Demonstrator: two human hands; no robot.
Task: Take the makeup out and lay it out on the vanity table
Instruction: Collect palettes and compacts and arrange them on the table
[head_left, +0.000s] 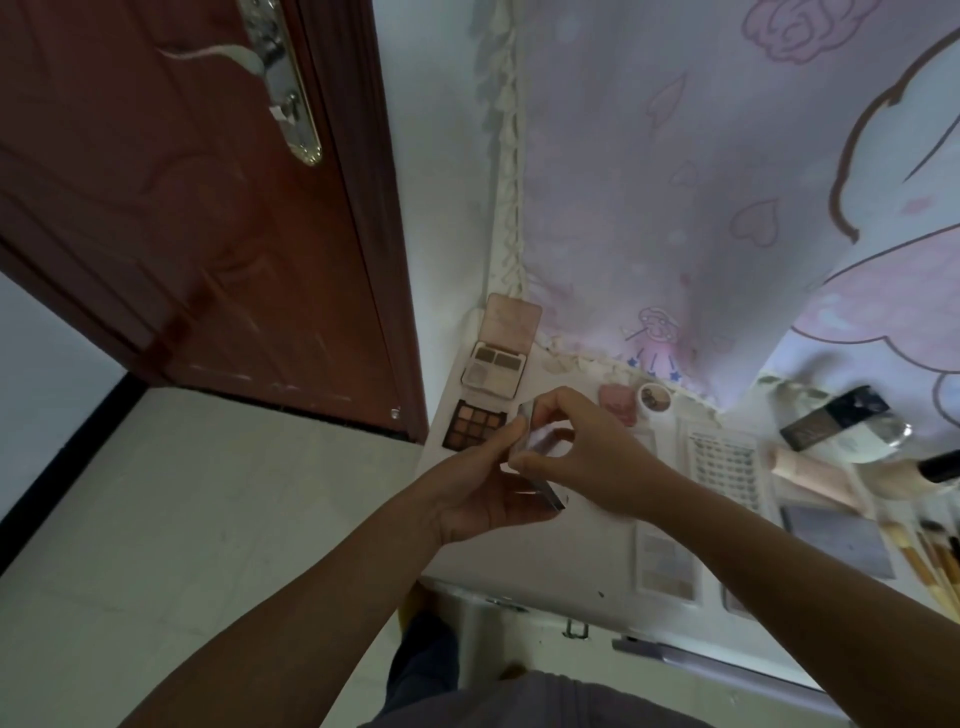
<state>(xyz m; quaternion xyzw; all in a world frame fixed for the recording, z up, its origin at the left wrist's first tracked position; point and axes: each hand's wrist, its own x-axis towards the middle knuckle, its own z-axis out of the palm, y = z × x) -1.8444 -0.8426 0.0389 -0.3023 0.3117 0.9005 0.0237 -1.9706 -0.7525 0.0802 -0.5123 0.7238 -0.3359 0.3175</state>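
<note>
Your hands meet over the worktop (587, 551) left part: left hand (483, 493) under a small compact (535, 467), right hand (582, 452) on top of it. Nine-pan palette (475, 423) just left of your hands, open palette (498, 358) behind it by the wall. Lash tray (727, 467) right of your hands; bottles (841, 426) and brushes (930, 551) far right. Door (182, 208) to your left.

We find no legible text, brand, number or sign in this view. The black box (834, 417) lying at the back right of the vanity table (582, 545) bears pale lettering on its side, but it is too small and blurred for us to read
</note>
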